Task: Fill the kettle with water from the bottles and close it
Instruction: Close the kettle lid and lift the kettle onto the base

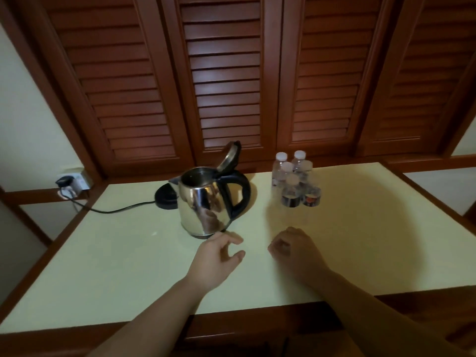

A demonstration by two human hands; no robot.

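With the kettle [206,202] lid up, the curled, empty right hand [296,249] should take the bottle [291,193] nearest the kettle, while the spread, empty left hand [219,256] steadies it.

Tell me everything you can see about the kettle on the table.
The kettle looks like polished steel, with a black handle on its right side and a short spout at the left. Its hinged lid stands open. It sits upright on the pale table, off its black base behind it. Neither of the hands touches it.

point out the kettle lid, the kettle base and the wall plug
kettle lid [230,156], head view, underside of the raised lid
kettle base [166,197], head view, top of the black disc
wall plug [64,182], head view, black plug body
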